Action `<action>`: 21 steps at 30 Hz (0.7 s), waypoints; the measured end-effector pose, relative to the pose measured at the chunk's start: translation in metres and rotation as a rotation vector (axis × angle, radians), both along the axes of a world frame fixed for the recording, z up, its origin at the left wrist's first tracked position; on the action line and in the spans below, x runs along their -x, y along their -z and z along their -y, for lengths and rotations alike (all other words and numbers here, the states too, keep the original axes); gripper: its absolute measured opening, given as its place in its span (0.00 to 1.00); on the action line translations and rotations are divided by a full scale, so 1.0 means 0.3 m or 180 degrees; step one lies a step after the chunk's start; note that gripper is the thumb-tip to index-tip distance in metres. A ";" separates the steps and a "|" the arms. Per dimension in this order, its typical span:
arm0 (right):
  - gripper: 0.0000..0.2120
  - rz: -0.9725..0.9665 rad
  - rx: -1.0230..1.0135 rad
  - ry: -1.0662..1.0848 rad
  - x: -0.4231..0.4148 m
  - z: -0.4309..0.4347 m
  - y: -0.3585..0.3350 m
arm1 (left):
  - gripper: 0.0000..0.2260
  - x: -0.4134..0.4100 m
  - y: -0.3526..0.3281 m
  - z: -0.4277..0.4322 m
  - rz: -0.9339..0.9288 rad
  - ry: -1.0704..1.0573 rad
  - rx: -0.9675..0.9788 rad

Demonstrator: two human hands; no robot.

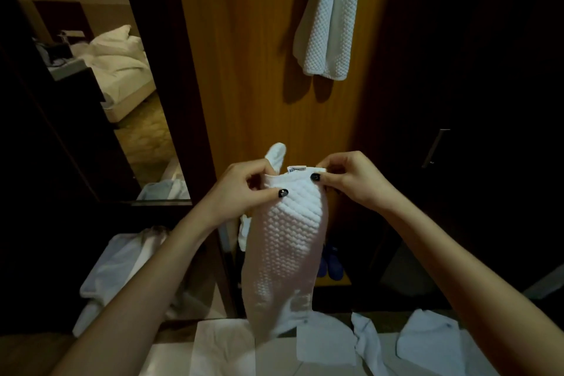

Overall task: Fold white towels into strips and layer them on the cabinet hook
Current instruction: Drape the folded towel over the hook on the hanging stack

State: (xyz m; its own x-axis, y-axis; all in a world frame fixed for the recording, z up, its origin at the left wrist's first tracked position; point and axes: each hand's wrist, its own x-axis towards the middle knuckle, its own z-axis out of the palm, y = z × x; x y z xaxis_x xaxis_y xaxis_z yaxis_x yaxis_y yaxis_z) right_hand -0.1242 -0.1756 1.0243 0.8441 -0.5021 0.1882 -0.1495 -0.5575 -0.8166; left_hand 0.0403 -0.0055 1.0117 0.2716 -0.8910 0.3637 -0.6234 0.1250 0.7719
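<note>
Pale tiles (171,359) at the near edge carry several loose towels (427,342). Above them, a folded towel (287,241) hangs as a narrow strip, its lower end touching the loose ones. Left hand (241,186) and right hand (351,177) each pinch its top edge between thumb and fingers, on either side of the label (296,168).

Beyond, one strip (329,24) already hangs on the cabinet door (244,70); the hook itself is out of view.

Likely faults:
- Only the top edge is held, so the fold may open during lifting.
- The trailing end may drag a loose towel.
- Layering may dislodge the hung strip.
</note>
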 end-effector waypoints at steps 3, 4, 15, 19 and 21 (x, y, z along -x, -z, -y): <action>0.03 0.0134 0.0073 -0.0139 -0.047 -0.024 0.003 | 0.11 0.008 -0.035 -0.004 0.0265 0.0142 0.0053; 0.04 0.0268 0.0014 -0.0151 -0.058 -0.030 0.002 | 0.12 -0.001 -0.046 -0.007 0.0439 0.0082 0.0045; 0.05 0.0273 0.0465 -0.0459 -0.064 -0.080 -0.003 | 0.15 -0.190 -0.033 -0.054 0.1172 -0.0407 -0.1215; 0.05 0.0113 0.0746 -0.0555 -0.051 -0.091 -0.006 | 0.15 -0.208 0.028 -0.044 0.1326 -0.0410 -0.1280; 0.05 0.0129 0.0836 -0.0556 -0.042 -0.091 -0.012 | 0.14 -0.211 0.050 -0.033 0.1336 -0.0405 -0.1240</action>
